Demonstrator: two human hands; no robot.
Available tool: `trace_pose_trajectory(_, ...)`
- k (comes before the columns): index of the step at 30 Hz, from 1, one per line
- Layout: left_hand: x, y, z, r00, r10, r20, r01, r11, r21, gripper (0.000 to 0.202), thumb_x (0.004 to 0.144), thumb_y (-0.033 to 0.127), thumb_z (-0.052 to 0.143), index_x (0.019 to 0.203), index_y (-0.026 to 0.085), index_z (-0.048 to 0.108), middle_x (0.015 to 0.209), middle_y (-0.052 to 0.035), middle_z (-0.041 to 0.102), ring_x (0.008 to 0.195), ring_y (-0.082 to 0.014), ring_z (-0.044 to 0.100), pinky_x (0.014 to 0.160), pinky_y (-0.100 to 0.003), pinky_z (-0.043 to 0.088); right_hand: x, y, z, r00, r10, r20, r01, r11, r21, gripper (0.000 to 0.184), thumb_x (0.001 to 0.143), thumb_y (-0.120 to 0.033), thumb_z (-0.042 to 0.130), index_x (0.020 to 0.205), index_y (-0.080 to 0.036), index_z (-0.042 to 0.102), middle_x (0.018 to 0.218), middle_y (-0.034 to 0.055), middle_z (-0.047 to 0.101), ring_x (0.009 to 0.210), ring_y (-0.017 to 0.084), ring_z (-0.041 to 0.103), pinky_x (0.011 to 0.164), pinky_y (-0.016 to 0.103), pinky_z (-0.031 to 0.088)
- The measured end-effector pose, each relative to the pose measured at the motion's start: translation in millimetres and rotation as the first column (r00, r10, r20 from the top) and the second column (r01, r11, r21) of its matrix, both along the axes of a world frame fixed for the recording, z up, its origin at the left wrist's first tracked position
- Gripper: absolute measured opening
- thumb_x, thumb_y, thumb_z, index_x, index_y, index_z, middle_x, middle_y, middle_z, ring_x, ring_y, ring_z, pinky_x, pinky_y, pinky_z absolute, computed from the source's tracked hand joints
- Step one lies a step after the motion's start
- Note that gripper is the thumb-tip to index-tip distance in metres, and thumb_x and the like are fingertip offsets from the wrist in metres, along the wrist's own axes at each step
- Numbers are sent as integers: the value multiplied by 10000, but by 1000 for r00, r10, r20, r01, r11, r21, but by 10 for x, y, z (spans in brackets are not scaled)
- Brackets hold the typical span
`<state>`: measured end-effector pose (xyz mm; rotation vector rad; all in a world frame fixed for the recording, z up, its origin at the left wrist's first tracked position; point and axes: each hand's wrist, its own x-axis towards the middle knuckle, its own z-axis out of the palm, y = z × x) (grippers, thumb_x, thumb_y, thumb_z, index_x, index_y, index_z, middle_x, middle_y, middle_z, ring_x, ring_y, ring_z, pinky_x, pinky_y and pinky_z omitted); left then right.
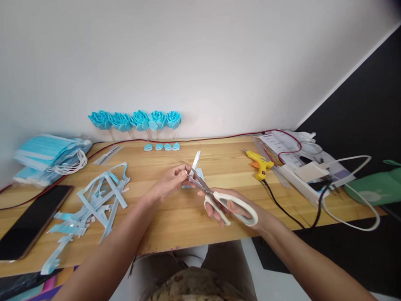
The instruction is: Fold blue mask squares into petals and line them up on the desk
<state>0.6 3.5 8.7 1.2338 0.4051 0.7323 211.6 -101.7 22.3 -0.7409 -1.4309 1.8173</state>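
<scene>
My right hand (224, 209) grips a pair of scissors (235, 202) by its white handles, the metal blades pointing up and left. The blade tips reach the fingers of my left hand (175, 181), which are pinched together. A narrow white strip (196, 159) sticks up from those fingers beside the blades. Behind the blades a pale blue piece of mask fabric (198, 174) lies on the table, partly hidden by my left hand and the scissors. Farther back, several small folded blue petals (159, 147) sit in a row.
Several blue fabric flowers (140, 120) on stems stand along the wall. On the left are face masks (44, 151), a phone (28, 224) and cut strips (103, 200). A yellow glue gun (260, 164), a power strip (303, 182) and a green pouch (379, 183) lie right.
</scene>
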Motion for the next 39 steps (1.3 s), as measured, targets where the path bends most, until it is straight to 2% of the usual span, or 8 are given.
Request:
trace_pose_trajectory(6, -15, 9, -4, 997, 7, -82, -1, 997, 77, 582, 682, 659, 668, 897, 120, 630, 848, -89, 625, 777, -184, 610, 780, -332, 477, -52, 84, 53, 999, 8, -41, -8, 1000, 2, 684, 802, -627, 587, 1312, -175, 527, 840, 42, 550, 610, 88, 458, 487, 192, 403)
trace_pose_trajectory(10, -17, 20, -11, 996, 4, -94, 5, 995, 97, 557, 698, 644, 666, 895, 123, 642, 854, -89, 627, 785, -189, 615, 783, -335, 481, -70, 78, 61, 999, -18, -51, 18, 1000, 0, 585, 848, -551, 583, 1291, -172, 541, 792, 25, 526, 565, 75, 425, 445, 179, 367)
trace_pose_trajectory(13, -17, 11, -6, 996, 6, -93, 6, 993, 120, 500, 751, 617, 633, 858, 129, 644, 849, -87, 630, 772, -180, 610, 775, -320, 479, -74, 60, 56, 996, -60, -72, 55, 997, -59, 524, 857, -494, 601, 1269, -173, 551, 753, 7, 504, 517, 59, 381, 408, 168, 322)
trace_pose_trajectory(17, -8, -18, 23, 996, -16, -87, 27, 991, 133, 454, 817, 575, 584, 912, 135, 647, 879, -94, 632, 788, -178, 601, 784, -320, 471, -73, 44, 82, 989, -92, -118, 76, 988, -133, 541, 817, -506, 649, 1229, -168, 563, 734, -2, 497, 485, 43, 341, 388, 163, 269)
trace_pose_trajectory(22, 5, -49, 38, 991, -128, -30, 130, 987, 92, 410, 881, 521, 523, 949, 140, 658, 872, -93, 614, 830, -180, 576, 808, -315, 451, -82, 35, 128, 988, -104, -117, 87, 985, -147, 514, 810, -526, 647, 1170, -167, 569, 699, -18, 492, 450, 30, 316, 380, 162, 240)
trace_pose_trajectory(29, 2, -62, -24, 981, -186, 52, 186, 982, -3, 415, 900, 475, 521, 1093, 133, 658, 903, -116, 627, 851, -198, 587, 817, -331, 455, -122, 30, 121, 985, -114, -126, 96, 985, -141, 496, 813, -538, 635, 1128, -162, 561, 680, -29, 476, 423, 18, 283, 363, 159, 208)
trace_pose_trajectory(39, -31, -73, 68, 960, -259, 108, 263, 964, -25, 394, 911, 454, 501, 1035, 125, 680, 922, -132, 630, 875, -213, 580, 833, -350, 444, -155, 33, 86, 973, -96, -210, 58, 982, -178, 502, 786, -562, 656, 1058, -148, 571, 659, -33, 446, 456, 30, 271, 372, 160, 207)
